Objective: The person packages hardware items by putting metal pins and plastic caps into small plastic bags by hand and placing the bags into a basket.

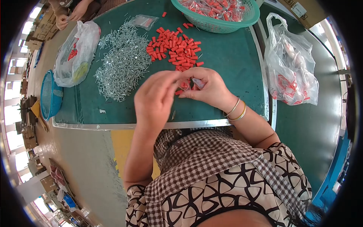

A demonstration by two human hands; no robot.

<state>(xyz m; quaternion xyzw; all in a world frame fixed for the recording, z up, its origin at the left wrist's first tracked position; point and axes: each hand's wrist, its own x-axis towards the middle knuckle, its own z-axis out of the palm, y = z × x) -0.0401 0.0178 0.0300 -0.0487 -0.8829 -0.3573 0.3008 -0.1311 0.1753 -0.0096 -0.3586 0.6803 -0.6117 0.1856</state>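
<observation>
My R hand pinches clear bag, red cap showing thru; L hand half-curled, grip unclear. Prob. light, floppy, slippery: pinch rim.

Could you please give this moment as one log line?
left hand: at clear bag, contact unclear | right hand: holding bag | ahead: red tapered caps, silver metal fasteners | beyond: green basket of bagged parts

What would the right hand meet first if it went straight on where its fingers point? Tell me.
Most likely the left hand, which lies just across from the right hand; this one view leaves unclear whether they touch or sit at different heights.
</observation>
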